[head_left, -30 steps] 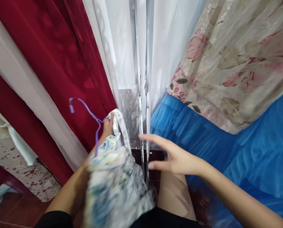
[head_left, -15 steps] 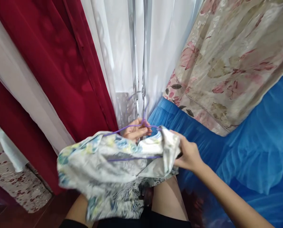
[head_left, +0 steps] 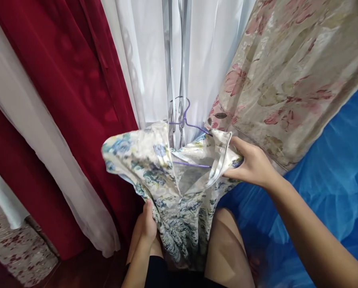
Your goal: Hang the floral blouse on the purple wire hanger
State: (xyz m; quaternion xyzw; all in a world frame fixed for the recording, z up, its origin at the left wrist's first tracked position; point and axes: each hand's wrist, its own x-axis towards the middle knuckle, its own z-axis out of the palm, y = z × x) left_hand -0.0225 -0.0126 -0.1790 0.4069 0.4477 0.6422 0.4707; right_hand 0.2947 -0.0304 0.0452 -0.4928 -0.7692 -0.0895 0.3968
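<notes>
A floral garment (head_left: 167, 188) in white, blue and yellow is held up in front of the person, above and between the knees (head_left: 227, 244). A purple hanger (head_left: 192, 164) is seated inside it: the lower bar is seen across the open neckline, and the right arm of the hanger is run into the right shoulder of the garment. The left arm is mostly covered by cloth. The hook is pointed upward, before two pale upright strips (head_left: 183, 60); whether these are touched by it cannot be told.

The right shoulder of the garment is gripped by the right hand (head_left: 252, 162), with the thumb laid near the neckline edge. The left side edge, lower down, is pinched by the left hand (head_left: 149, 224); its thumb is seen on the cloth, while its fingers are largely hidden.

The garment is flanked by red drapery (head_left: 85, 80) on the left and blue fabric (head_left: 323, 184) on the right. White cloth (head_left: 145, 48) is hung behind, with a rose-patterned panel (head_left: 287, 88) beside it.
</notes>
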